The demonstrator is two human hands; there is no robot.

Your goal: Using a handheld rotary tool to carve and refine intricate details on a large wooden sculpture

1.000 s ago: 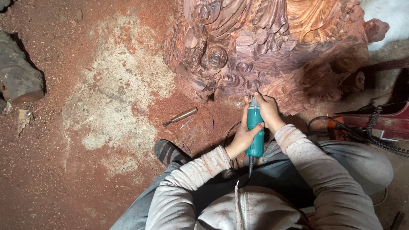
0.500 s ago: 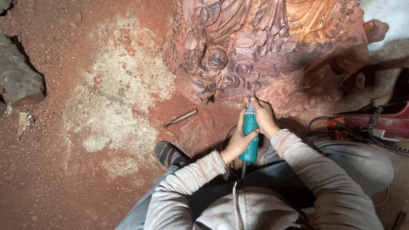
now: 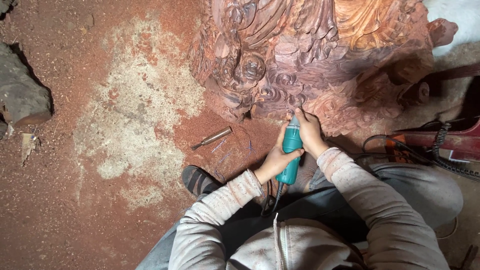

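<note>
Left hand (image 3: 276,161) and right hand (image 3: 309,131) gripping one teal grinder (image 3: 291,150), one wood carving (image 3: 320,55)

No packages, labels, signs or screens in view. Nearest thing to one: small flat tan scrap (image 3: 27,145), maybe cardboard or paper, lying on the red dusty ground at far left, just below the grey rock (image 3: 20,95). Too small to tell if it's packaging; no print visible.
</note>
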